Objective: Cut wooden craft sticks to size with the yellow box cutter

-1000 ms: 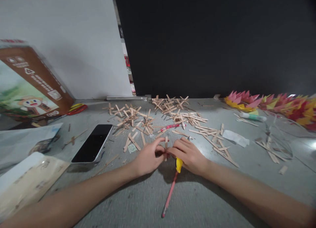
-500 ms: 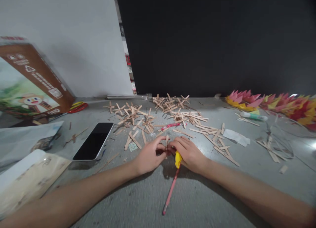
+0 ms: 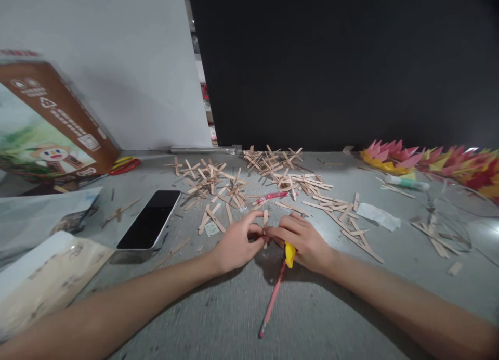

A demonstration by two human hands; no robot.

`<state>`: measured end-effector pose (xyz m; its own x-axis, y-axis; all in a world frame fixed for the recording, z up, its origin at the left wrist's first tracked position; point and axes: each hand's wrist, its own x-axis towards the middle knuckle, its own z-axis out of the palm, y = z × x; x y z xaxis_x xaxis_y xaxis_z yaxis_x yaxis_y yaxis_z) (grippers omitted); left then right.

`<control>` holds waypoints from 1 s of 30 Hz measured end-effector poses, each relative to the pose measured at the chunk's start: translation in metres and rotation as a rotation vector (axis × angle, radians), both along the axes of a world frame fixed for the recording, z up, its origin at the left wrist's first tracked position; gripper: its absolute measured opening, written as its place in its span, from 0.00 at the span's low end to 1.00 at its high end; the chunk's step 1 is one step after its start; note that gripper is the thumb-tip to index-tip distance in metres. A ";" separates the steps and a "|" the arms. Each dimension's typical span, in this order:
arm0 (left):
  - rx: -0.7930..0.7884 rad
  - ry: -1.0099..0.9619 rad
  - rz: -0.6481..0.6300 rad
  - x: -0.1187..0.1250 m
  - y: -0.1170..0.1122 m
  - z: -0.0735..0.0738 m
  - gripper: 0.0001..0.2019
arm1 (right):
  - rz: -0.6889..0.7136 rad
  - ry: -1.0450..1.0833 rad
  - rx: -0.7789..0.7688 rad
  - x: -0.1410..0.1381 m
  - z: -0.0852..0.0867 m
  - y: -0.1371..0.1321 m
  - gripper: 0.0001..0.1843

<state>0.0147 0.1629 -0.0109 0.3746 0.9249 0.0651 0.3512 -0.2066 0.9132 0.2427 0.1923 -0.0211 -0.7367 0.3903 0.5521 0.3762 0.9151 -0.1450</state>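
Note:
Near the table's front middle, my left hand (image 3: 239, 245) is closed, thumb and fingers pinching a small wooden craft stick (image 3: 265, 222) that stands out between my hands. My right hand (image 3: 304, 240) is closed beside it, its fingertips meeting those of my left at the stick. A pink pencil (image 3: 273, 303) reaches from under my right hand, eraser end towards me. A yellow piece (image 3: 290, 255), perhaps a pencil grip, shows at the pencil's upper end against my right palm. My fingers hide the pencil's tip and the lower part of the stick.
Crossed craft sticks (image 3: 210, 180) lie piled behind my hands, with loose sticks (image 3: 351, 225) at right. A phone (image 3: 150, 219), a plastic packet (image 3: 50, 282), red-and-yellow scissors (image 3: 125, 165) and a brown printed bag (image 3: 58, 126) are at left. A glue stick (image 3: 407, 182) and folded-paper pieces (image 3: 393, 157) lie far right.
The view has shifted slightly. The yellow piece has turned and moved a little right against my right hand. Both hands stay together at the craft stick.

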 end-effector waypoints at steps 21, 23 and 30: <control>0.043 0.038 -0.083 0.001 -0.002 -0.007 0.24 | -0.007 -0.085 0.023 -0.009 0.011 -0.004 0.07; 0.029 0.014 -0.081 0.001 -0.002 -0.008 0.25 | -0.009 -0.090 0.030 -0.009 0.012 -0.004 0.07; -0.053 -0.068 -0.043 0.001 -0.002 -0.003 0.25 | -0.012 -0.082 0.038 -0.011 0.009 -0.004 0.06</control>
<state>0.0160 0.1609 -0.0141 0.4104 0.9109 0.0430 0.2796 -0.1706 0.9448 0.2318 0.1886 -0.0119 -0.7754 0.3792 0.5049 0.3959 0.9149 -0.0792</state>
